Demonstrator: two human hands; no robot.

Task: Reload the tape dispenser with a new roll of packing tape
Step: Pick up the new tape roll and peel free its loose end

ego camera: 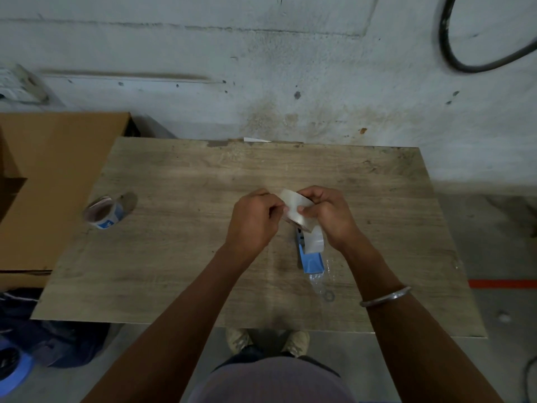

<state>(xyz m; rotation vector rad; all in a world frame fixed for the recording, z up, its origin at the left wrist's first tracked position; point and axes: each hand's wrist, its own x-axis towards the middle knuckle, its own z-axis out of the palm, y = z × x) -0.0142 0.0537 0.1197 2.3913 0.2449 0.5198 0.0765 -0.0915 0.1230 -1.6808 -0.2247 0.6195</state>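
Here I have the new roll of packing tape (297, 210) up off the table (180, 257), held between both hands above the middle of the board. My right hand (328, 216) wraps its fingers round the roll's far side, thumb on the near face, so the roll stays steady and cannot turn. My left hand (252, 219) pinches at the roll's left edge with curled fingertips; I judge it is picking for the loose end of the tape, though the end itself is too small for me to make out.

Directly beneath the roll lies the blue tape dispenser (311, 257), kept just below my hands so the roll can drop onto it with little travel. A crumpled bit of clear film (319, 279) lies touching the dispenser's near end, probably wrapping or spent tape.

The used roll core (103, 213) stands well apart at the left edge of the table, near a cardboard box (58, 170), set out of the way. The loading itself is not yet done.
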